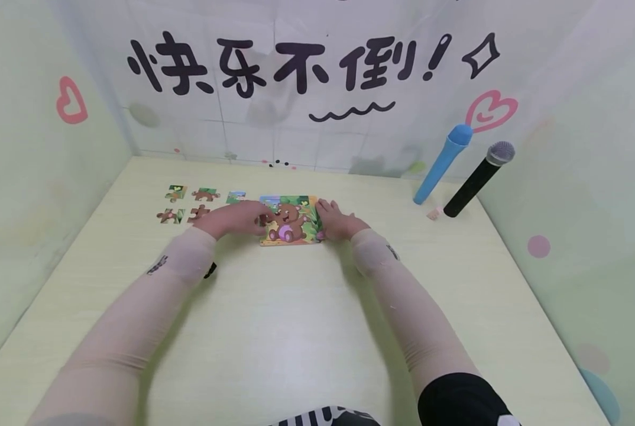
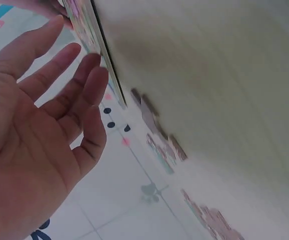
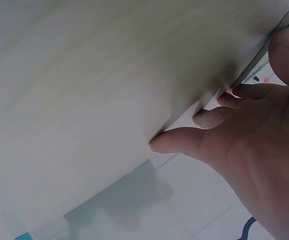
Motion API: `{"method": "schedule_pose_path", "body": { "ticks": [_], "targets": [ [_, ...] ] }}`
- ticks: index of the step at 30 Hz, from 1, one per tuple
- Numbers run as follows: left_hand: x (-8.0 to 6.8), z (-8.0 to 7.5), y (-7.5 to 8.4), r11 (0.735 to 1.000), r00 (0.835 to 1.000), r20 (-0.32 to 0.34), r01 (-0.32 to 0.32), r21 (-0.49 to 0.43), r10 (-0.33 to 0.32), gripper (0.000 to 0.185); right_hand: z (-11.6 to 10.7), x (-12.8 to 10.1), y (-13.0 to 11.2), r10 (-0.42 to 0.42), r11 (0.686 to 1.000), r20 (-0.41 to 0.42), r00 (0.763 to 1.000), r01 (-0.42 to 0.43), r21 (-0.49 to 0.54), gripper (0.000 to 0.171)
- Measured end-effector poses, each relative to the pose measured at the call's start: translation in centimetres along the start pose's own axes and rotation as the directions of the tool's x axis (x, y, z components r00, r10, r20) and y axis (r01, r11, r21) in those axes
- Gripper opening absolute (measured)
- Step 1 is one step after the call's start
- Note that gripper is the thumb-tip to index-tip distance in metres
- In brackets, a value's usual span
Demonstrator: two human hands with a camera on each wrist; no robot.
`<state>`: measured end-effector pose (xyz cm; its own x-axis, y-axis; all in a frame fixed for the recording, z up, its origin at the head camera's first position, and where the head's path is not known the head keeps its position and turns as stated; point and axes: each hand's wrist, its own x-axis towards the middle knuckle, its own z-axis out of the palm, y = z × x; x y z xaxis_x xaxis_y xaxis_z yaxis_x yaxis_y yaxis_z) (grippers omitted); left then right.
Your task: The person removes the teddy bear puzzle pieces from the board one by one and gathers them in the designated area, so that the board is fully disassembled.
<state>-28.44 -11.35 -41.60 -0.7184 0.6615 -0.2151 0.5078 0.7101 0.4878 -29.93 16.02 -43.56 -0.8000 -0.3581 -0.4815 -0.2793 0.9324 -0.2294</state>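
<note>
We have a bear picture puzzle board lying flat on the pale worktop, mid-way back, with five loose pieces laid out just to its left. The left hand rests over the board's left edge; in the left wrist view its fingers are straight and relaxed, tips against the board's thin edge, gripping nothing. The right hand sits at the right edge; the right wrist view shows its fingers extended, tips on the worktop beside the board, the thumb near the edge. Whether that thumb presses the board we cannot tell.

We judge the board light, thin and stiff, likely card or thin wood, so it should slide easily on this smooth surface and its seated pieces could shift if tipped. The best hold looks to be opposite edges, kept level. Loose pieces are small and flat; a fingertip pinch at a lobe should serve.

A blue microphone and a black microphone lean against the far right wall, well apart.
</note>
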Motion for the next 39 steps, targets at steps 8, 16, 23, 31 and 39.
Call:
{"method": "schedule_pose_path", "body": {
  "ticks": [8,16,23,31,39],
  "targets": [
    [0.6,0.6,1.4,0.999,0.999,0.013,0.040,0.005,-0.040,0.040,-0.1,0.1,0.0,0.013,1.000,0.003,1.000,-0.013,0.004,0.087],
    [1.1,1.2,1.3,0.999,1.000,-0.008,0.026,0.035,-0.026,0.035,-0.1,0.1,-0.1,0.011,1.000,-0.004,1.000,-0.011,-0.015,0.087],
    [1.8,1.7,1.3,0.997,0.997,-0.024,0.076,0.026,-0.075,0.027,-0.1,-0.2,0.0,0.002,1.000,-0.012,1.000,-0.002,0.008,0.088],
    [2.0,1.8,1.7,0.995,0.994,-0.028,0.102,-0.003,-0.102,0.020,-0.4,-0.2,0.1,-0.034,0.999,0.020,0.999,0.033,0.027,0.090],
    [2.3,2.1,1.6,0.992,0.992,-0.020,0.127,0.024,-0.127,0.026,-0.7,-0.2,0.0,-0.067,0.996,0.034,0.997,0.065,0.062,0.091]
  ]
}}
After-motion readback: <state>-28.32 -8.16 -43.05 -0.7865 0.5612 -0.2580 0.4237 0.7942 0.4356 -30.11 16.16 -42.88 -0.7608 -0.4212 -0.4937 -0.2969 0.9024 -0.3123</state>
